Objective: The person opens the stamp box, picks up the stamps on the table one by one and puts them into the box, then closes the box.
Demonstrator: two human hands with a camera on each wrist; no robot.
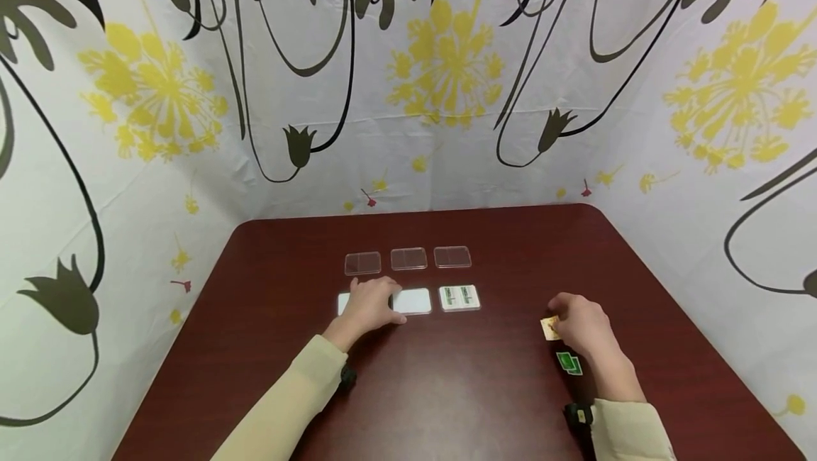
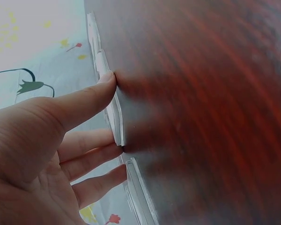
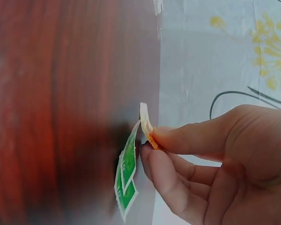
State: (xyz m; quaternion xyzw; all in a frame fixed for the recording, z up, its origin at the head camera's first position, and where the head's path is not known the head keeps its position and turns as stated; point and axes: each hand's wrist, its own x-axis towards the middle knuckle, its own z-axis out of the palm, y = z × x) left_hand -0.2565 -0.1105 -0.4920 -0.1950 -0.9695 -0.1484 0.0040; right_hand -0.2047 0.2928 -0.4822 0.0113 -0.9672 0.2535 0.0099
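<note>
My left hand (image 1: 367,308) reaches over a row of flat cases, its thumb and fingers at opposite edges of the middle white-faced case (image 1: 415,301). The left white-faced case (image 1: 342,301) is partly hidden behind that hand. To the right lies a case with green printing on white (image 1: 459,298). In the right wrist view, my right hand (image 3: 196,164) pinches a small yellow-orange card (image 3: 148,126) between thumb and finger, tilted up from the table. Two overlapping green cards (image 1: 569,363) with pale borders lie just in front of that hand.
Three clear, flat cases, left (image 1: 362,263), middle (image 1: 408,258) and right (image 1: 452,257), lie in a row farther back on the dark red-brown table (image 1: 434,404). A white cloth (image 1: 434,163) with plant patterns hangs beyond the table's edges.
</note>
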